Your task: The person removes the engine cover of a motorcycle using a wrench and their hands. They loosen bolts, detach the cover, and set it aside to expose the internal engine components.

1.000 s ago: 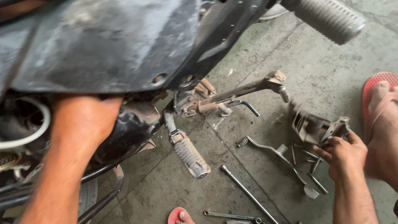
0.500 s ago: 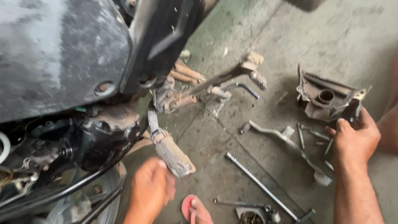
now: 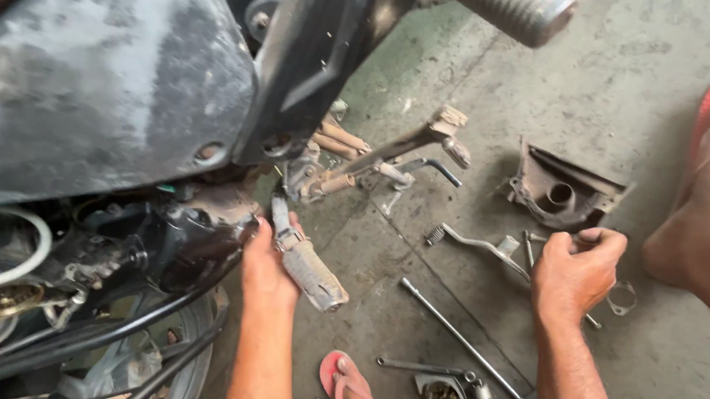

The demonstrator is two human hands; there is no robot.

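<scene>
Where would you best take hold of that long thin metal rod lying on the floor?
Probably around its bare middle, coming straight down from above. The long metal rod lies flat on the concrete floor with open floor on both sides of its middle, while its lower end runs in among small parts. The right hand is nearest.

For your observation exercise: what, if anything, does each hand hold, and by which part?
Left hand grips the footpeg near its mounted upper end. Right hand is closed on a small metal part; which part cannot be told.
</scene>
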